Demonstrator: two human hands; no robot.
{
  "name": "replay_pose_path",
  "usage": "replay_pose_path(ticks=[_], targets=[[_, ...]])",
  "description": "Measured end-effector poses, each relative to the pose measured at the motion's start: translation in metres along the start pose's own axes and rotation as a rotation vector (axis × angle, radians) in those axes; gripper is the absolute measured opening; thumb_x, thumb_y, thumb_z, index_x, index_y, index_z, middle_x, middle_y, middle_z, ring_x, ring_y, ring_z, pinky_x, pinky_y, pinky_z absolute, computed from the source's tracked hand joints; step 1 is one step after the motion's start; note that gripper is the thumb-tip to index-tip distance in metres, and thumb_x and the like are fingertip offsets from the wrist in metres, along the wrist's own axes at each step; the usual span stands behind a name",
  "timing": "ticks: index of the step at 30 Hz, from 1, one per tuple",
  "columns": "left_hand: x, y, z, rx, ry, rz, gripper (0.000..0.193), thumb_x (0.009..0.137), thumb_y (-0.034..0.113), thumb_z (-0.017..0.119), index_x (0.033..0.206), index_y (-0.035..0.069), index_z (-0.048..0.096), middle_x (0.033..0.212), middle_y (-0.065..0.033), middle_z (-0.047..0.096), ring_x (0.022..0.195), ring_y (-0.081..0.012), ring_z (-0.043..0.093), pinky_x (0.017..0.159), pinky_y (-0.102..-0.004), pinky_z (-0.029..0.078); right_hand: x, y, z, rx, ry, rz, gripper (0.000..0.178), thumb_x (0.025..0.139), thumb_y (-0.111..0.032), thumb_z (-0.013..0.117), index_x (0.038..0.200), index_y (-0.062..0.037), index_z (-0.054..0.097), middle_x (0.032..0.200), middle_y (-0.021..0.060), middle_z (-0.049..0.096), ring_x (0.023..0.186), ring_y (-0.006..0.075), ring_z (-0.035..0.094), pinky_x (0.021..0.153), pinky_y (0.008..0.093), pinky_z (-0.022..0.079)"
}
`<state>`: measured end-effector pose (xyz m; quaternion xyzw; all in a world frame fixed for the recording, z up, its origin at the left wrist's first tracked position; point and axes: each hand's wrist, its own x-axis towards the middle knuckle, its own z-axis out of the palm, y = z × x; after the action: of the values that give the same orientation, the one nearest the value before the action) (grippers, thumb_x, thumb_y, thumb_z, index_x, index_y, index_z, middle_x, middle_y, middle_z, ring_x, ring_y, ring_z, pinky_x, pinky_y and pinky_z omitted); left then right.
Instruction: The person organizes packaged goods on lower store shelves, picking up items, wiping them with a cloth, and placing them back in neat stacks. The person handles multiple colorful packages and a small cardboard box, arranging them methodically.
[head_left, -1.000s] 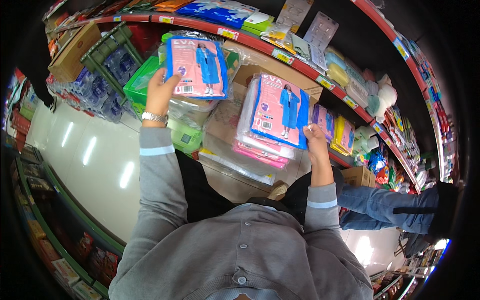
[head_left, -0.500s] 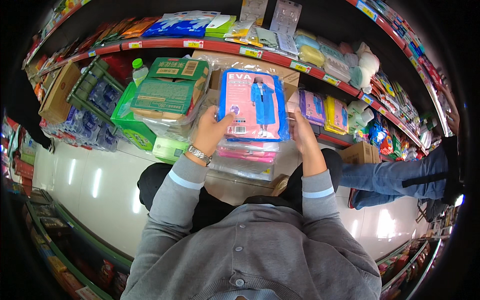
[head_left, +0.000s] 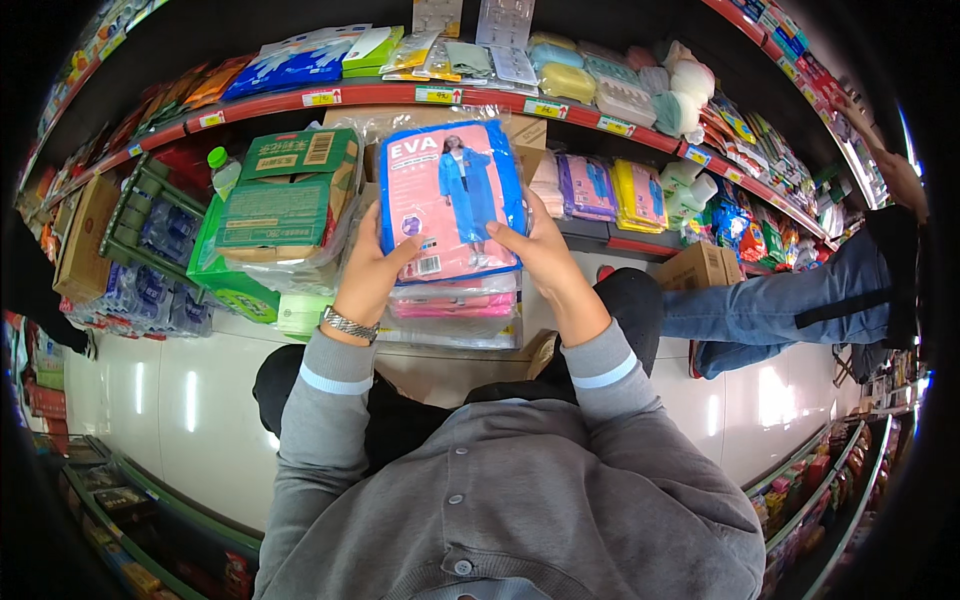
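Both my hands hold a blue packaged raincoat in a clear plastic sleeve, its pink card facing up. At its lower left corner, my left hand grips with the thumb on the front; a metal watch circles that wrist. My right hand clasps the right edge, thumb pressed on the card and the fingers mostly hidden behind. Underneath is a stack of packages with pink edges. Purple and yellow raincoat packs lie on the lower shelf to the right.
A green and brown carton in plastic wrap stands left of the package, near a green-capped bottle and a green crate. A red-edged shelf runs above. At right are a small cardboard box and another person's jeans-clad leg.
My right hand has closed in on the package, its thumb now over the front. The package is tipped slightly and sits farther left in view, as the whole scene has shifted left.
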<state>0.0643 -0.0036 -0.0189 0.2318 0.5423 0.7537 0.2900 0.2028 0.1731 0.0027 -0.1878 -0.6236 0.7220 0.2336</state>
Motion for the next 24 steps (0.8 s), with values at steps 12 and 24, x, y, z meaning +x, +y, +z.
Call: replay_pose_path(ticks=[12, 24], targets=[[-0.001, 0.027, -0.026, -0.371, -0.061, -0.087, 0.051, 0.087, 0.014, 0.067, 0.131, 0.0, 0.046, 0.123, -0.0122, 0.059, 0.109, -0.0237, 0.06, 0.093, -0.0388, 0.05, -0.007, -0.044, 0.017, -0.351, -0.223, -0.431, 0.086, 0.076, -0.009, 0.076, 0.146, 0.0014, 0.026, 0.141, 0.0213, 0.041, 0.131, 0.0268, 0.04, 0.109, 0.036, 0.03], [0.009, 0.012, -0.021, -0.723, 0.048, 0.141, 0.054, 0.088, 0.022, 0.066, 0.134, 0.005, 0.043, 0.129, -0.0101, 0.055, 0.119, -0.0266, 0.052, 0.104, -0.0437, 0.041, -0.009, -0.009, 0.031, 0.36, -0.323, -0.194, 0.101, 0.079, -0.032, 0.077, 0.15, -0.0018, 0.011, 0.148, 0.0172, 0.03, 0.132, 0.0262, 0.038, 0.109, 0.0374, 0.031]])
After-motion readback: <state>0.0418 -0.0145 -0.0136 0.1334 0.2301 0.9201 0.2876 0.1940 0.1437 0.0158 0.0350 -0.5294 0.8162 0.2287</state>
